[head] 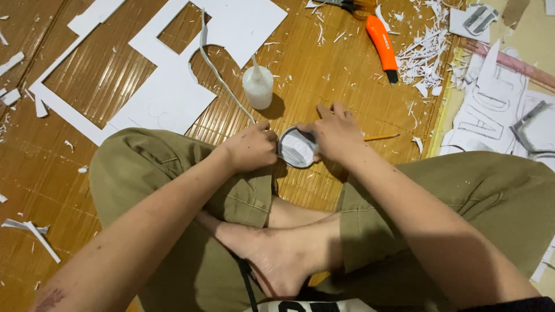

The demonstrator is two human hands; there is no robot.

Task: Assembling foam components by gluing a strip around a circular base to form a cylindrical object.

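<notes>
I sit cross-legged on a wooden floor. My left hand [252,147] is closed on a long white foam strip [215,68] that curves away toward the upper left. Its near end wraps the rim of a small round white foam piece [296,149] lying on the floor between my hands. My right hand [335,133] presses on the right side of that round piece, fingers spread over its edge. A small white glue bottle [258,86] with a thin nozzle stands just beyond my left hand.
An orange utility knife [381,46] lies at the upper right among white foam shavings [425,55]. A large cut-out white foam sheet [167,86] covers the upper left floor. A pencil [380,137] lies right of my right hand. Cut paper letters [491,110] sit at far right.
</notes>
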